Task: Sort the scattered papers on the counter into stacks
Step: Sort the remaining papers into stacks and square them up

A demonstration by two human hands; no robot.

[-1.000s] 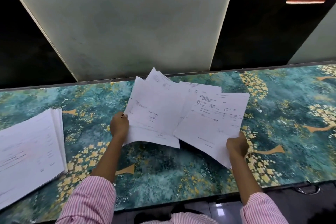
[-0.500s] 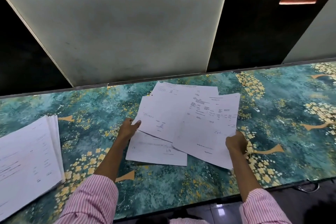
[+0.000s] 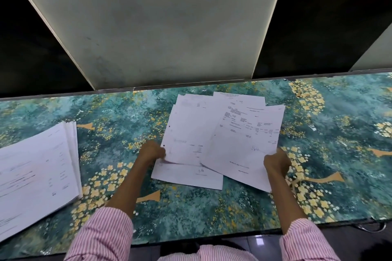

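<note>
From the head view, loose papers (image 3: 222,137) lie fanned in the middle of the green patterned worktop (image 3: 339,129), reaching toward its far edge. The left hand (image 3: 153,153) pinches their left edge, its grip closed on the sheets; the right hand (image 3: 276,162) grasps their lower right corner. A squared stack (image 3: 36,174) rests at the worktop's left end

Loose sheets (image 3: 222,137) overlap mid-counter (image 3: 118,112), nearer back edge. Stack (image 3: 36,171) at left end, well apart. Left hand (image 3: 151,151) & right hand (image 3: 275,161) at sheets' front corners.
</note>
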